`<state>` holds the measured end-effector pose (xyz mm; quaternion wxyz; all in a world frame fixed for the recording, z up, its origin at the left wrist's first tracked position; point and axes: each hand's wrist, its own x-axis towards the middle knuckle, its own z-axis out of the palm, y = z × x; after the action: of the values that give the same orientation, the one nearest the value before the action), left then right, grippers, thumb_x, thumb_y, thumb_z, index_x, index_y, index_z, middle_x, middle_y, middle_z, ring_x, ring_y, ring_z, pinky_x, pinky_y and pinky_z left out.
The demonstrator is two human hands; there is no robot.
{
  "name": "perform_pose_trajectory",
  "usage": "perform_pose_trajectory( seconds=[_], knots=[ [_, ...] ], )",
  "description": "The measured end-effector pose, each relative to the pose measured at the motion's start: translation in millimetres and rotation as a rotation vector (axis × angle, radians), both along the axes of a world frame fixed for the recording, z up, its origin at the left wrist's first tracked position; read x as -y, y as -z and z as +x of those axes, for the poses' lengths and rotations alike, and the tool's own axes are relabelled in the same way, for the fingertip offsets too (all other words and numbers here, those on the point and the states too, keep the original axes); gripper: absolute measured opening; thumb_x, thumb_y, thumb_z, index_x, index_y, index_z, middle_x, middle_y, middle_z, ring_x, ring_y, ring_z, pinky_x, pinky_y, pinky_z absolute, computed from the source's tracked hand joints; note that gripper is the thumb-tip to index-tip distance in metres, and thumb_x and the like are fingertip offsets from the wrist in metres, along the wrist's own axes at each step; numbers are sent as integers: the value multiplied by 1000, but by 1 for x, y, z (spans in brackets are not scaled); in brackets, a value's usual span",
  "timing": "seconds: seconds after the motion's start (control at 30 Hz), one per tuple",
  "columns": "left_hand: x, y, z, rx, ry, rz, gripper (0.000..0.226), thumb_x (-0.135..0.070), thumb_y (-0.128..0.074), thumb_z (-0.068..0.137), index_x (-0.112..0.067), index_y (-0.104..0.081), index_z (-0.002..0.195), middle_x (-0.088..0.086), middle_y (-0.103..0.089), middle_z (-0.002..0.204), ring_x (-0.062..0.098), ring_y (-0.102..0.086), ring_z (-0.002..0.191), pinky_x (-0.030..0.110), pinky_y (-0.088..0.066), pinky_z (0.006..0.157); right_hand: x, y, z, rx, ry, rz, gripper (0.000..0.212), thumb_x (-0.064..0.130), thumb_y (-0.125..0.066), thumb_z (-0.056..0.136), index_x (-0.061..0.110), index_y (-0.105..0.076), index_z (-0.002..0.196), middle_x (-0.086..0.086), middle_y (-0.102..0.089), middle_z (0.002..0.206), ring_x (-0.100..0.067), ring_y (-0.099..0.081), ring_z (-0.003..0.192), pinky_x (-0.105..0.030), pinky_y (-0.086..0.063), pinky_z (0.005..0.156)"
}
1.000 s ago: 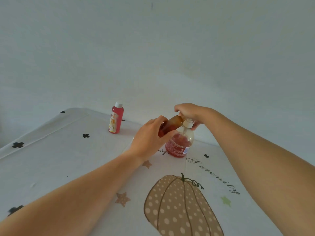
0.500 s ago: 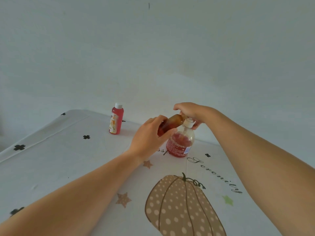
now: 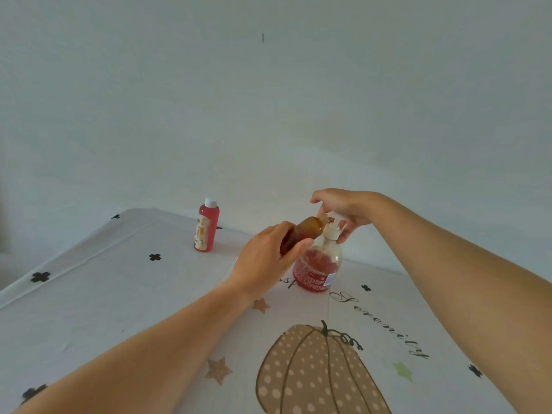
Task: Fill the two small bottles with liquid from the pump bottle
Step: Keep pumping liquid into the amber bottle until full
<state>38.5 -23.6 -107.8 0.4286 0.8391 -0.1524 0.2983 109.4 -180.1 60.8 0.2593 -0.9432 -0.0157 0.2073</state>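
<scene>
A white cloth (image 3: 104, 294) with black crosses, stars and a dotted pumpkin fills the lower frame. Right of centre stands the pump bottle (image 3: 318, 265), clear, rounded, roughly half full of red liquid, white pump on top. The right hand (image 3: 346, 209) rests curled over the pump head. The left hand (image 3: 265, 261) is clamped on the amber bottle (image 3: 304, 231), tilted, mouth at the spout. Left of centre, the red bottle (image 3: 206, 225) stands upright, white-capped.

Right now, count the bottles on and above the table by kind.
Pump bottle: 1
Small red bottle, capped, standing: 1
Small brown bottle, held tilted in the left hand: 1
Total: 3
</scene>
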Motion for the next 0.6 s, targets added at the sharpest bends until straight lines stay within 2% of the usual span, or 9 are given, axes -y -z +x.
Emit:
perform_pose_trajectory(
  seconds=[0.13, 0.23, 0.37, 0.6],
  knots=[
    [0, -2, 0, 5, -5, -15, 41, -67, -53, 103, -28, -62, 108, -16, -59, 85, 2, -56, 75, 17, -35, 61, 8, 1, -1, 9, -2, 69, 39, 34, -38, 111, 7, -62, 98, -15, -64, 101, -33, -66, 83, -43, -63, 69],
    [0, -3, -1, 5, 4, -22, 45, -70, -52, 102, -27, -63, 110, -16, -60, 87, 3, -57, 76, 17, -35, 62, 8, 11, -1, 92, 1, 56, 26, 25, -40, 108, 13, -50, 87, -9, -58, 89, -32, -61, 77, -40, -58, 64],
    [0, -3, -3, 11, 4, -26, 47, -69, -52, 102, -25, -64, 111, -15, -61, 88, 4, -58, 76, 17, -36, 63, 2, 24, 0, 187, 36, 5, 26, 16, -42, 101, 13, -46, 75, -7, -54, 80, -30, -55, 74, -34, -50, 57],
    [1, -6, -7, 19, -34, 2, 45, -69, -51, 102, -26, -64, 105, -15, -61, 80, 4, -57, 69, 19, -35, 59, -1, 25, 0, 183, 54, -48, 24, 17, -41, 101, 11, -49, 79, -12, -58, 91, -35, -62, 84, -32, -51, 54]
  ],
)
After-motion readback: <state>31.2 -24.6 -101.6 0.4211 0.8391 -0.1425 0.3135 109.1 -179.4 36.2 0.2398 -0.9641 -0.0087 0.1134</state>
